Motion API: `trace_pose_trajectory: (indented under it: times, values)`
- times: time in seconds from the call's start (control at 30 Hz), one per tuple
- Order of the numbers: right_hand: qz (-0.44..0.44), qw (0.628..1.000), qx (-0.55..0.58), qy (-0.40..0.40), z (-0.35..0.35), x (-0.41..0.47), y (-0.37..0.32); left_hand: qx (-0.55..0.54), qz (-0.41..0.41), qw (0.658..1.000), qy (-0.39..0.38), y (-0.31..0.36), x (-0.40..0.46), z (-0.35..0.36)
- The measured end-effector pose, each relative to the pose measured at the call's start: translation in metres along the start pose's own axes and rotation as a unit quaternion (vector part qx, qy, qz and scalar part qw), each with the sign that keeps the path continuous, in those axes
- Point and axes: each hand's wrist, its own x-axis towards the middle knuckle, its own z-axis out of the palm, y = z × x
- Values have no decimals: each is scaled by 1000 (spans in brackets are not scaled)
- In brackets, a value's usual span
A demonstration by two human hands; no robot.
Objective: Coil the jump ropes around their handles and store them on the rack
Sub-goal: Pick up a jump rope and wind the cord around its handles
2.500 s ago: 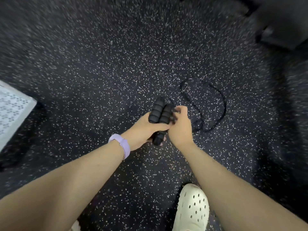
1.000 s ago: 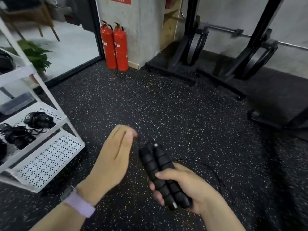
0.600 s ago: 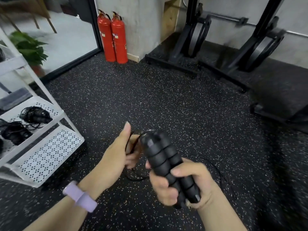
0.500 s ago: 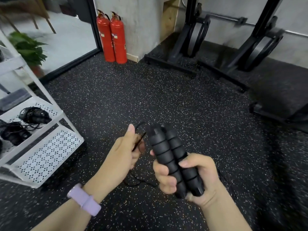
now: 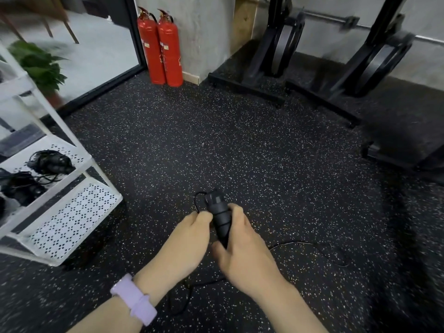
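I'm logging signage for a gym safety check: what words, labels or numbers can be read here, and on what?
No text can be read.
Fire extinguishers: small pale labels on each red body, too blurred to read.
Jump rope handles, white rack, purple wristband: no markings visible.

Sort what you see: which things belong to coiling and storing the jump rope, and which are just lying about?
Job:
handles
rope
left hand
right hand
white rack
coiled ropes already on it

Lying about:
fire extinguishers
plant
weight stands
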Motion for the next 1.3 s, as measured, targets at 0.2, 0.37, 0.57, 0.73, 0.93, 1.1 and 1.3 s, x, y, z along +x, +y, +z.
trace_pose_trajectory:
  times: [0.2,0.37,0.57,0.73,0.93,1.1,1.3]
  values:
    - [-43,986,-155,36,15,5,-8,-59,-51,996,-41,7,-6,-5]
    - [-74,995,-59,36,9,0,-17,-117,-28,992,48,9,4,-12]
    - [84,828,517,-199,-30,7,-7,-177,7,984,11,14,2,-23]
    - [105,691,646,-307,-29,9,-8,-142,99,985,-13,20,-5,-23]
    - [32,863,473,-175,-24,9,-10,-63,134,989,4,20,-3,-19]
    - [28,969,238,-58,-21,6,-2,96,108,989,29,9,2,-18]
    - [-33,994,-96,36,-3,2,-12,17,-14,1000,2,15,3,-13]
